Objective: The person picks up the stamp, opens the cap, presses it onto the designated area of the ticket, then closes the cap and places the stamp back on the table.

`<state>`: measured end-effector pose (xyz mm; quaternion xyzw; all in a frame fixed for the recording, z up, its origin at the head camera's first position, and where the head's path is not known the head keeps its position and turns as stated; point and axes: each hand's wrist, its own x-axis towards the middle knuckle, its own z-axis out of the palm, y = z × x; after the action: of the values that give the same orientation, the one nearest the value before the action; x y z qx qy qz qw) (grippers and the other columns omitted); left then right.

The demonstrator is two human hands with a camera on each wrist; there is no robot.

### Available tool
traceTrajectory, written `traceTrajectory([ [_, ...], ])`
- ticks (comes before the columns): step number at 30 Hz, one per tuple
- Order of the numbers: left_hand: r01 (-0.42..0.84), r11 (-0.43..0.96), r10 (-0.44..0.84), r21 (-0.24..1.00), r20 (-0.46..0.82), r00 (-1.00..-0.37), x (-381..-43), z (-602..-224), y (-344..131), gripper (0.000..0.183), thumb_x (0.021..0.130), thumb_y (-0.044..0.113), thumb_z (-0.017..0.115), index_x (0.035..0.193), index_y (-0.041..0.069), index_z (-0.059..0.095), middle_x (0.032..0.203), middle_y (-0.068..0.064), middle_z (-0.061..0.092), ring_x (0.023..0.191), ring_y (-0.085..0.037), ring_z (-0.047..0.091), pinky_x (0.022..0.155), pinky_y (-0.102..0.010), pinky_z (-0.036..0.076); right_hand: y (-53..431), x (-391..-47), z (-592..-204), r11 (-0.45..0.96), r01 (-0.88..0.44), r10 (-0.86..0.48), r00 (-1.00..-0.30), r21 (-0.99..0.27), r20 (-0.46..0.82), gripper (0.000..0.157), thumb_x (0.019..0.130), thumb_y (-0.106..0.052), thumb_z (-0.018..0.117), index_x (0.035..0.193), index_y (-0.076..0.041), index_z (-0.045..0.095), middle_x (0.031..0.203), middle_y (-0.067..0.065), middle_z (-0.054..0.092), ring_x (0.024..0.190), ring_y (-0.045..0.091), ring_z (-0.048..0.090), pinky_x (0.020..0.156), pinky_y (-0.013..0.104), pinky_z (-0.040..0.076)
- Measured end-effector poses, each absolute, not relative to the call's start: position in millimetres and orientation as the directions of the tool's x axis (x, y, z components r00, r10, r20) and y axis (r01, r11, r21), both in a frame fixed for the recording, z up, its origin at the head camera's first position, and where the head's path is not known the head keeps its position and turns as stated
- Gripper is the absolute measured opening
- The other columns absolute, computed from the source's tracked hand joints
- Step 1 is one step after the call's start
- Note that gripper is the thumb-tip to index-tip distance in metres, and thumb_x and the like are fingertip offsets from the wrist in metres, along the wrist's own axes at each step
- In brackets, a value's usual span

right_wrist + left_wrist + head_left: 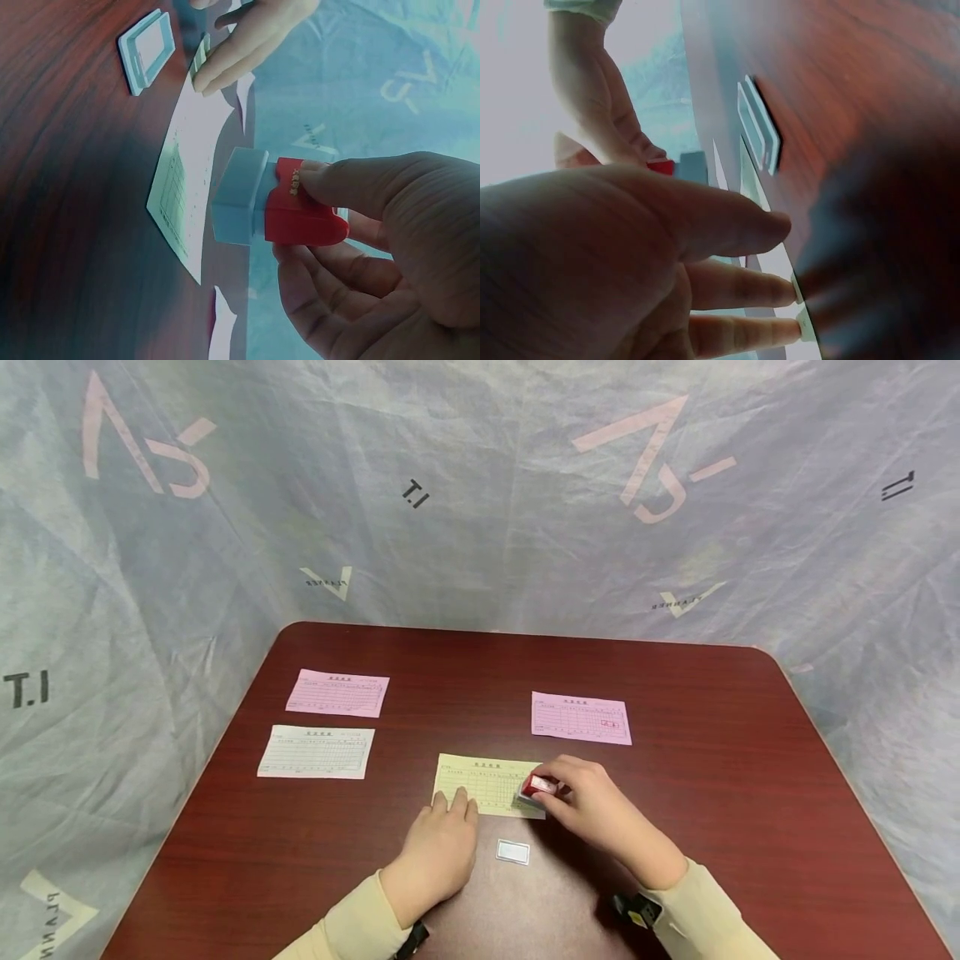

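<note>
My right hand (588,797) pinches a red and grey self-inking stamp (289,202) between thumb and fingers. In the right wrist view the grey end of the stamp faces a yellow printed slip (184,165), with a gap between them. My left hand (442,847) lies with straight fingers on the slip's lower left edge. Beside the slip, nearer to me, rests the stamp's small rectangular cap (513,852), its hollow side up. In the left wrist view the stamp is partly hidden behind my left thumb (735,225).
A pink slip (582,718) with a red stamped mark lies at the back right. At the left are another pink slip (337,693) and a white slip (317,752). The dark red table (450,668) ends at a grey printed curtain (480,510).
</note>
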<state>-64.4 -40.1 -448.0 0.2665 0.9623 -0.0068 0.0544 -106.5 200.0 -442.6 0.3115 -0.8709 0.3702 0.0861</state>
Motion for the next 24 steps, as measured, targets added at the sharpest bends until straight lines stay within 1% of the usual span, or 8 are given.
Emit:
traceTrajectory([
  [7, 0.521, 0.854, 0.519, 0.014, -0.097, -0.849, -61.1, -447.0, -38.2, 0.05, 0.087, 0.023, 0.073, 0.128, -0.004, 0.065, 0.133, -0.022, 0.059, 0.115, -0.045, 0.057, 0.084, -0.049, 0.053, 190.5, -116.6, -447.4, 0.573, -0.608, -0.528, -0.786, -0.55, 0.32, 0.018, 0.083, -0.004, 0.083, 0.098, -0.004, 0.074, 0.088, -0.003, 0.067, 0.075, 0.01, 0.06, 0.065, 0.029, 0.052],
  [11, 0.52, 0.854, 0.519, 0.018, -0.102, -0.848, -61.4, -447.6, -37.2, 0.05, 0.087, 0.023, 0.072, 0.13, -0.004, 0.065, 0.134, -0.022, 0.058, 0.117, -0.045, 0.056, 0.087, -0.049, 0.052, 188.6, -119.6, -447.8, 0.59, -0.606, -0.543, -0.787, -0.534, 0.294, 0.016, 0.084, -0.005, 0.083, 0.097, -0.006, 0.074, 0.089, -0.003, 0.067, 0.076, 0.01, 0.06, 0.066, 0.03, 0.052],
  [15, 0.52, 0.854, 0.519, 0.018, -0.104, -0.848, -61.5, -447.3, -37.1, 0.05, 0.088, 0.022, 0.071, 0.13, -0.004, 0.065, 0.136, -0.022, 0.057, 0.119, -0.045, 0.056, 0.088, -0.049, 0.052, 188.2, -121.3, -449.2, 0.596, -0.606, -0.549, -0.786, -0.526, 0.284, 0.016, 0.083, -0.005, 0.083, 0.096, -0.006, 0.073, 0.087, -0.004, 0.066, 0.076, 0.01, 0.06, 0.067, 0.03, 0.052],
  [24, 0.521, 0.853, 0.52, 0.017, -0.095, -0.849, -60.1, -447.2, -38.3, 0.051, 0.087, 0.023, 0.073, 0.13, -0.003, 0.065, 0.135, -0.022, 0.058, 0.118, -0.045, 0.056, 0.086, -0.049, 0.052, 186.8, -122.9, -454.3, 0.594, -0.617, -0.565, -0.777, -0.516, 0.278, 0.015, 0.083, -0.004, 0.083, 0.095, -0.006, 0.073, 0.087, -0.004, 0.067, 0.079, 0.01, 0.061, 0.07, 0.031, 0.053],
])
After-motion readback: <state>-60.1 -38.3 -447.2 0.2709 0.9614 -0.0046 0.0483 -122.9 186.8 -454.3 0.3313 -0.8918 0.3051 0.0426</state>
